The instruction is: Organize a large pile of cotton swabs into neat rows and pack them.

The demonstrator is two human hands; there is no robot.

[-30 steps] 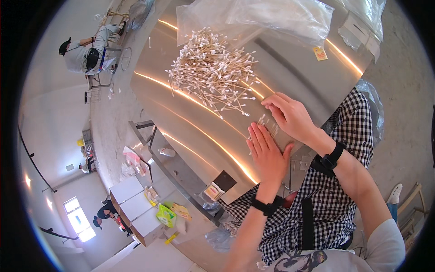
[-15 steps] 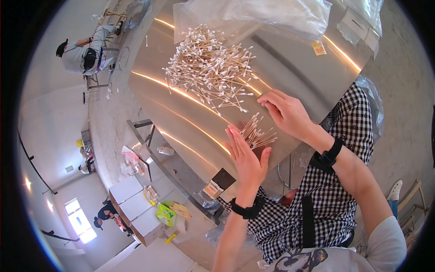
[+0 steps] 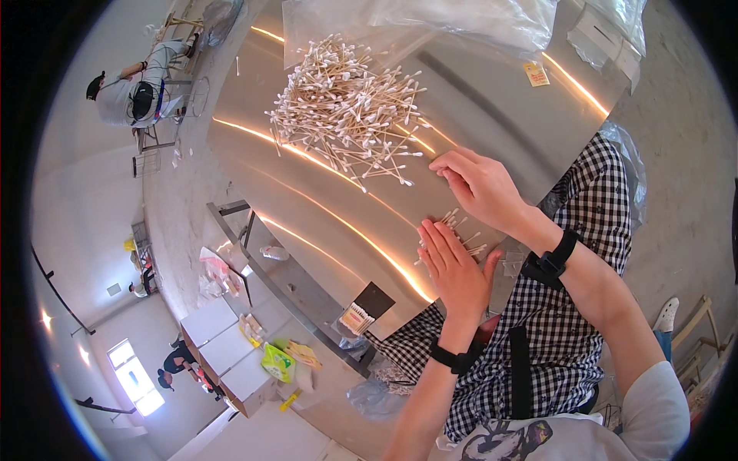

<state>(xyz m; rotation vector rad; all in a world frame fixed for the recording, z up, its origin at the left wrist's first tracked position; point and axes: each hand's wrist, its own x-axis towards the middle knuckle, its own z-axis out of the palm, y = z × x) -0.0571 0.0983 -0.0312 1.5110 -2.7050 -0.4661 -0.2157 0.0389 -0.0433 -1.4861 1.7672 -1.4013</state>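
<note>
On the shiny metal table (image 3: pixel 307 200) lies a big loose pile of cotton swabs (image 3: pixel 338 107). Nearer me, my left hand (image 3: pixel 457 273) is laid flat, fingers stretched, over a small bunch of cotton swabs (image 3: pixel 478 250); the palm covers most of them. My right hand (image 3: pixel 484 188) is just beyond this bunch, its fingers curled in with the tips at the tabletop. Whatever those fingers hold, if anything, is hidden. By the table's near left edge sits a small box (image 3: pixel 356 318) with a row of cotton swabs inside and a dark flap beside it.
Clear plastic bags (image 3: pixel 492 27) cover the far edge, near a small yellow card (image 3: pixel 536 74) and a torn white carton (image 3: pixel 603 38). Left of the table stand a white-topped carton (image 3: pixel 231 338) and a green packet (image 3: pixel 278 363). Other people (image 3: pixel 142 92) work further off.
My left hand has moved right and toward me, and now covers most of the small bunch that showed beside it. The right hand has barely moved.
</note>
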